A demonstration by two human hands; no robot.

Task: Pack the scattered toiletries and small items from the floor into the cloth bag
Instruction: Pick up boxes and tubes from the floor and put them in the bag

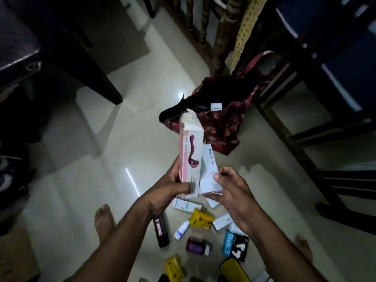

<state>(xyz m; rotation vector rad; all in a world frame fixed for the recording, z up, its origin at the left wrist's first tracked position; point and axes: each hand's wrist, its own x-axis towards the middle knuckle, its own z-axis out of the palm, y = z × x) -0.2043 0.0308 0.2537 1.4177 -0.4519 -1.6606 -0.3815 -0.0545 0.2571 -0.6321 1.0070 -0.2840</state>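
My left hand (173, 186) grips the lower end of a tall pink box (191, 147) with a roller pictured on it. Beside it, my right hand (230, 186) pinches a white Minimalist box (209, 171) near its base. Both boxes are held upright above the floor, just short of the dark red cloth bag (221, 127), which lies open with a small white item (216, 106) inside. Below my hands several items lie scattered: a yellow box (201, 219), a black tube (161, 233), a small white tube (181, 230), a purple bottle (196, 246) and a Buds box (235, 246).
Wooden chair legs (223, 37) and dark furniture stand behind and to the right of the bag. A dark table leg (97, 78) is at upper left. My bare feet (104, 220) rest on the pale tiled floor. A cardboard box (16, 255) sits at lower left.
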